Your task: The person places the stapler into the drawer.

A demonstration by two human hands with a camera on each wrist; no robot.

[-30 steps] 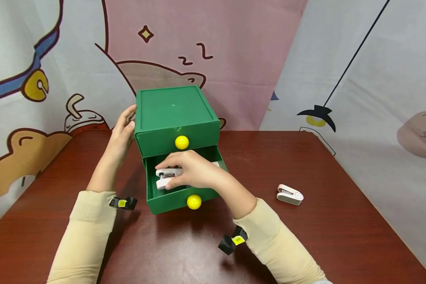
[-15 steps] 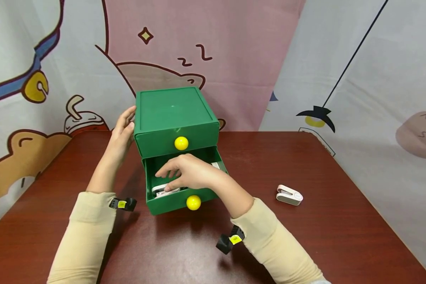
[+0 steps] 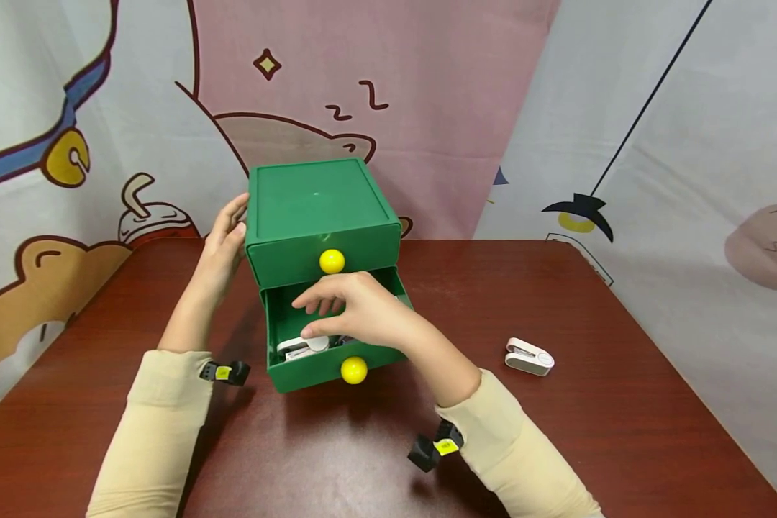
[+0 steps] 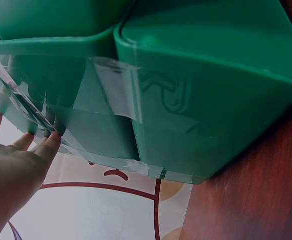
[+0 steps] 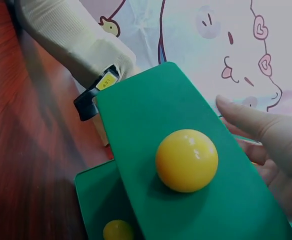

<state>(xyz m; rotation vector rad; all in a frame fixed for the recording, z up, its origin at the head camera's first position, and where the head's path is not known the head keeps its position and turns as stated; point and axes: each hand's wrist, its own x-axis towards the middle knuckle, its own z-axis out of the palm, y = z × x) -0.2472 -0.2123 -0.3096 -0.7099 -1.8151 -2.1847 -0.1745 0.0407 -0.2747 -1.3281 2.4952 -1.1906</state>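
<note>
A green two-drawer box [image 3: 317, 201] stands on the table with its lower drawer [image 3: 311, 378] pulled out and its upper drawer closed. Inside the lower drawer, at the front left, lies a white stapler [image 3: 303, 348]. My right hand [image 3: 372, 309] hovers over that drawer, thumb and fingers apart, holding nothing; it hides much of the drawer's inside. In the right wrist view, the drawer's front with its yellow knob [image 5: 187, 161] covers part of the fingers. My left hand [image 3: 223, 241] rests against the box's left side; its fingertips [image 4: 53, 140] touch the taped wall in the left wrist view.
A second white stapler [image 3: 529, 357] lies on the reddish-brown table [image 3: 596, 403], to the right of the box. A cartoon-printed curtain [image 3: 453, 115] hangs behind the table. A yellow knob [image 3: 332, 261] sticks out from the upper drawer, close above my right hand.
My right hand has lowered the stapler into the front left of the lower drawer and let go of it, then risen slightly to the right. My left hand has stayed in place.
</note>
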